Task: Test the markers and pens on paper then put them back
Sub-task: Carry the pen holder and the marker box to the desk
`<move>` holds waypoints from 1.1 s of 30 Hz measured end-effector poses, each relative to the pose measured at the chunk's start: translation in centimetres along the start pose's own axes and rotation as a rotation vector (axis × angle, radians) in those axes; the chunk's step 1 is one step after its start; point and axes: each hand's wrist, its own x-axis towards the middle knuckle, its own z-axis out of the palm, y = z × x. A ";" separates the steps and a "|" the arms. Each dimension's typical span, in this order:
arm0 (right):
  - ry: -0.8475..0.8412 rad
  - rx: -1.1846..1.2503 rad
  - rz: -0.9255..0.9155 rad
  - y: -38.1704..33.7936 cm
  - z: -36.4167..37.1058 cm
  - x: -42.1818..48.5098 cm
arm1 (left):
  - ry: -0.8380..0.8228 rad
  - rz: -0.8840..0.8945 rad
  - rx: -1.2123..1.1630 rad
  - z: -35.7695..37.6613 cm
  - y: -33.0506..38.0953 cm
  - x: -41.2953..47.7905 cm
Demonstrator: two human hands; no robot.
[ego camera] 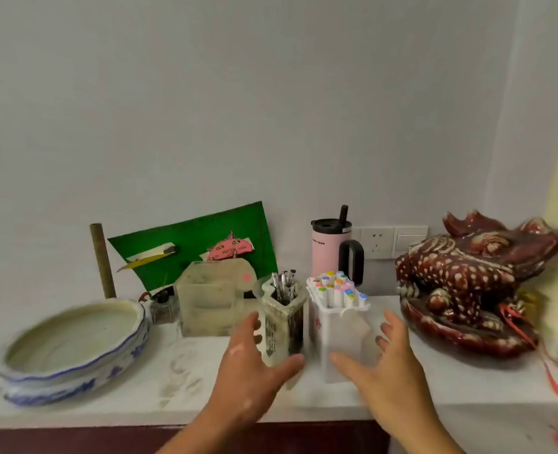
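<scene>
A white plastic marker box (pixel 338 329) stands on the white ledge (pixel 140 388), filled with several upright markers (pixel 338 286) with coloured caps. To its left stands a square ceramic pen pot (pixel 282 322) holding several thin silver pens (pixel 284 283). My left hand (pixel 248 371) is spread around the pen pot, thumb at its lower right, fingers at its left side. My right hand (pixel 385 365) is spread around the marker box, thumb in front of it, fingers at its right. Neither hand clearly closes on its container. No paper is in view.
A blue-and-white ceramic dish (pixel 71 348) sits at the left. Behind are a cloudy plastic tub (pixel 208 299), a small ink bottle (pixel 163 306), a green board (pixel 199 244), a pink tumbler (pixel 331 253) and a wall socket (pixel 392 240). A large red ceramic toad (pixel 467 283) fills the right.
</scene>
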 end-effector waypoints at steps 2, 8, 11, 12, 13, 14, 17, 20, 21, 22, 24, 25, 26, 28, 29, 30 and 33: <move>0.014 -0.011 -0.064 -0.6 1.0 0.8 | 0.061 0.060 0.045 0.9 0.8 1.8; 0.089 -0.058 -0.116 0.1 3.6 1.8 | 0.196 0.054 0.126 3.1 0.4 3.4; 0.129 -0.070 -0.135 0.5 3.9 2.0 | 0.224 0.026 0.118 2.9 0.4 3.7; 0.131 -0.079 -0.144 0.6 3.6 1.9 | 0.219 0.019 0.122 2.8 0.5 3.6; 0.135 -0.078 -0.156 0.7 3.2 1.7 | 0.216 0.016 0.121 2.6 0.5 3.4; 0.143 -0.076 -0.167 0.7 2.4 1.4 | 0.211 0.013 0.117 2.3 0.7 3.0; 0.195 -0.052 -0.208 1.1 -1.4 0.1 | 0.183 0.038 0.065 1.4 1.6 1.6; 0.264 -0.063 -0.220 1.5 -6.5 -2.6 | 0.126 0.103 0.033 1.4 3.1 -0.8; 0.286 -0.069 -0.205 1.7 -8.1 -3.9 | 0.099 0.127 0.008 1.6 3.6 -1.8; 0.308 -0.080 -0.183 2.0 -9.5 -5.3 | 0.068 0.157 -0.015 2.0 4.0 -2.7; 0.362 -0.114 -0.127 2.8 -11.5 -8.3 | -0.013 0.210 -0.058 3.1 4.6 -4.6; 0.394 -0.129 -0.090 3.2 -12.2 -10.0 | -0.060 0.231 -0.079 3.8 4.9 -5.5; 0.425 -0.142 -0.047 3.8 -12.7 -11.7 | -0.109 0.245 -0.098 4.6 4.9 -6.3; 0.507 -0.183 0.044 4.8 -13.3 -15.3 | -0.225 0.275 -0.132 6.2 4.7 -8.0; 0.560 -0.219 0.081 5.3 -13.3 -17.2 | -0.289 0.291 -0.146 7.0 4.5 -8.8; 0.621 -0.267 0.119 5.7 -13.3 -19.3 | -0.356 0.311 -0.156 7.7 4.2 -9.7; 0.792 -0.374 0.268 6.7 -12.3 -25.9 | -0.530 0.392 -0.183 9.4 2.6 -12.6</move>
